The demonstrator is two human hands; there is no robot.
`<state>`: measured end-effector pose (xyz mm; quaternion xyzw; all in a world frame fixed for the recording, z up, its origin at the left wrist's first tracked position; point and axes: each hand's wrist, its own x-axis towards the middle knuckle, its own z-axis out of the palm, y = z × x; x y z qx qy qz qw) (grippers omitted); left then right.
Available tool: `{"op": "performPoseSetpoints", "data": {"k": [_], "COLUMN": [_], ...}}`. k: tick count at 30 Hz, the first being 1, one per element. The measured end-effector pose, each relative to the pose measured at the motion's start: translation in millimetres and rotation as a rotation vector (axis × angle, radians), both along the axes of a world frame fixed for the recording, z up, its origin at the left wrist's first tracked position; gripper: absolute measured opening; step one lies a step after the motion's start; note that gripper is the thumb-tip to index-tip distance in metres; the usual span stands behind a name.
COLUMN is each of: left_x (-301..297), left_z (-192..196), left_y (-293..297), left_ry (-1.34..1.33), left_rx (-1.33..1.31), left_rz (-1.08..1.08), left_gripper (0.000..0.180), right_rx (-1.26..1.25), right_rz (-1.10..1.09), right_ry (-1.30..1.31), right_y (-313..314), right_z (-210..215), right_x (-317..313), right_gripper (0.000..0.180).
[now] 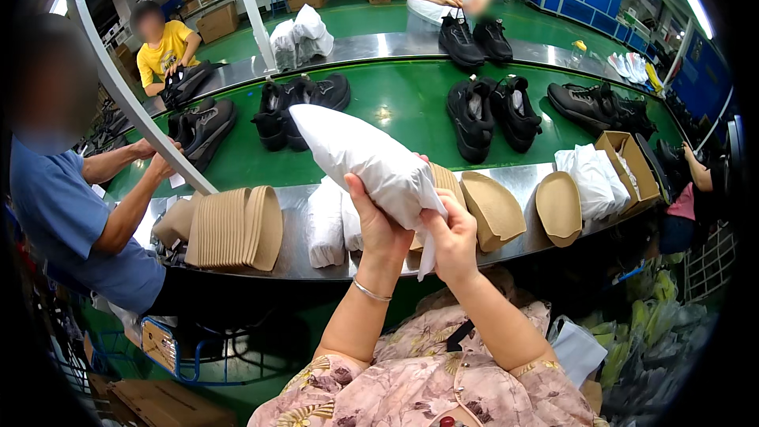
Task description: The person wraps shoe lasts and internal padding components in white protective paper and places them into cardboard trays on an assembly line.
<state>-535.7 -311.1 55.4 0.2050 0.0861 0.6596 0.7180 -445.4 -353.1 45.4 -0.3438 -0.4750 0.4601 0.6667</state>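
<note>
One white, wrinkly, pointed bundle [365, 156]

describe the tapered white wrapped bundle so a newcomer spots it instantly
Find the long green worktop, then its near metal ledge. Above that, the bare left hand and right hand grip the tapered white-wrapped bundle; unlike white bundles on the ledge, it's held up.

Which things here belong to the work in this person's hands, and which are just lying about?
Belonging, it seems:
- white wrapped bundle, held in left hand and right hand
- similar white bundles
- perhaps brown cardboard trays

Lying about, apparently:
- blue-framed chair
- cardboard box
- yellow-topped bottle
</note>
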Motion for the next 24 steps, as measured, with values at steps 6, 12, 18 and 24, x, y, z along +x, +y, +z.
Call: {"op": "performPoseSetpoints", "data": {"k": [6,12,18,24], "left_x": [-3.7,-17.0,-17.3,-28.0], "left_z": [0.4,-9.6,-37.9,-20.1], "left_y": [3.0,13.2,15.3,-3.0], "left_ry": [0.114,0.151,0.129,0.195], "left_rx": [0.04,0.117,0.065,0.221], "left_rz": [0.132,0.141,0.071,0.098], "left_gripper": [0.083,0.08,0.08,0.071], "right_rx": [-0.186,-0.237,-0.479,-0.618], "right_rz": [-0.105,0.372,0.354,0.283], "right_ry": [-0.479,0.353,0.735,0.723], "right_y": [27.0,28.5,26.2,34.9], "right_z": [21.5,31.9,32.0,23.6], "right_x": [20.0,16.4,-4.1,-13.8], "right_gripper": [0.037,0.038,0.032,0.032]}}
